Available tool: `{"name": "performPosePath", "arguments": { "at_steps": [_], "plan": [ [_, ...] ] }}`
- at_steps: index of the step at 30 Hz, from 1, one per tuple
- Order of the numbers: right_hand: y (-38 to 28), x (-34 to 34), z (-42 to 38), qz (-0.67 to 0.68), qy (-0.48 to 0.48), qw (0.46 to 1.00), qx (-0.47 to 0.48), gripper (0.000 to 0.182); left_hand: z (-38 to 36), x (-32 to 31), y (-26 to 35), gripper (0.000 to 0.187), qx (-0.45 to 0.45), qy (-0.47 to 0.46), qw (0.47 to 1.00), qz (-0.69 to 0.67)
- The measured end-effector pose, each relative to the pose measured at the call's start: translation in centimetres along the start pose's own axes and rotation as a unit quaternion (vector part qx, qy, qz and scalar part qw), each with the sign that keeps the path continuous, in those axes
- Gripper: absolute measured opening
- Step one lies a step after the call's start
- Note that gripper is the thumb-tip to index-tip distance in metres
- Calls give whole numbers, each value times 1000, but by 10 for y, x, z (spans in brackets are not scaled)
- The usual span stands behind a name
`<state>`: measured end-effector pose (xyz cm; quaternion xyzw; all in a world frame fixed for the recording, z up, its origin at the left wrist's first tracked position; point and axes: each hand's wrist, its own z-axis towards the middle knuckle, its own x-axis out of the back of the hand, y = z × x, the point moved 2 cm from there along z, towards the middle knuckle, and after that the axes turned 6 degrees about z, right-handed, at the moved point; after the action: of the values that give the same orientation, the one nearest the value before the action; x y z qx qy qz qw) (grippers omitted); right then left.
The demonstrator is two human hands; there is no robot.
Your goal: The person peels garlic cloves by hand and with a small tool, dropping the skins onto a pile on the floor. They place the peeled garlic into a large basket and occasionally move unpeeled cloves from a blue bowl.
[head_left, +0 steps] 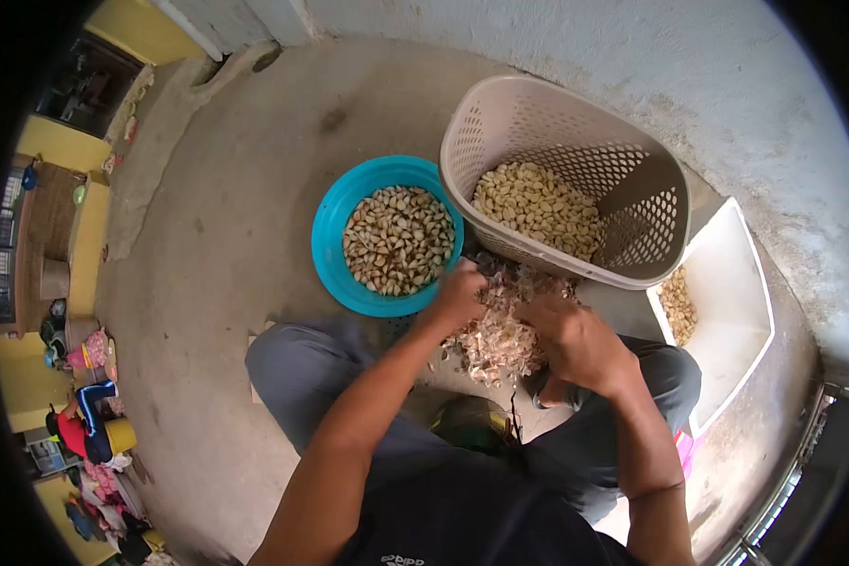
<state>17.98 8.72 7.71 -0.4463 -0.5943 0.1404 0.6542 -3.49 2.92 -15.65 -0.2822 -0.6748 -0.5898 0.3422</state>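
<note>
"What's nearest?"
"A black shirt. Past it, flaky, papery peels lie heaped on the floor, between left hand and right hand."
"And the fingers?"
"Bent inward, blurred; I can't tell how far open or what they hold."
"Outward?"
"A round plastic tub of teardrop-shaped cloves; a perforated basket of smooth pale cloves, hiding part of a white box. Floor stretches wide leftward; the wall hems the basket."

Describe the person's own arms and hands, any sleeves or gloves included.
The left hand and right hand are ungloved. No sleeve covers the left forearm or right forearm. The shirt is black, with white lettering.
</note>
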Motion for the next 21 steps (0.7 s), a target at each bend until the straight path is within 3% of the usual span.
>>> {"name": "performPosePath", "arguments": {
  "at_steps": [1,3,6,9,10,13,14,17,20,21],
  "plan": [
    [0,3,0,-16,-8,1000,-4,48,5,0,-15,30,19,5,998,52],
    [1,8,3,-51,-22,998,-6,51,29,3,-63,32,181,14,982,-47],
    [2,1,3,-77,-15,997,3,46,52,-16,-146,51,194,39,977,74],
    [2,-1,8,-79,-19,997,5,34,80,-11,-162,70,248,-27,948,196],
    [2,-4,8,-74,-14,997,12,29,86,-8,-155,71,272,-59,954,110],
    [6,-6,15,-85,-23,996,29,23,87,-33,-165,68,305,-69,939,142],
    [6,-11,16,-82,-32,996,30,23,82,-39,-174,60,279,-79,933,213],
    [9,-20,17,-90,-54,994,36,25,71,-29,-157,38,269,-6,956,116],
    [6,-24,16,-89,-51,994,38,27,64,-58,-211,17,306,143,941,-14],
    [6,-24,16,-89,-51,994,36,29,63,-59,-232,18,317,144,936,-46]
  ]
}}
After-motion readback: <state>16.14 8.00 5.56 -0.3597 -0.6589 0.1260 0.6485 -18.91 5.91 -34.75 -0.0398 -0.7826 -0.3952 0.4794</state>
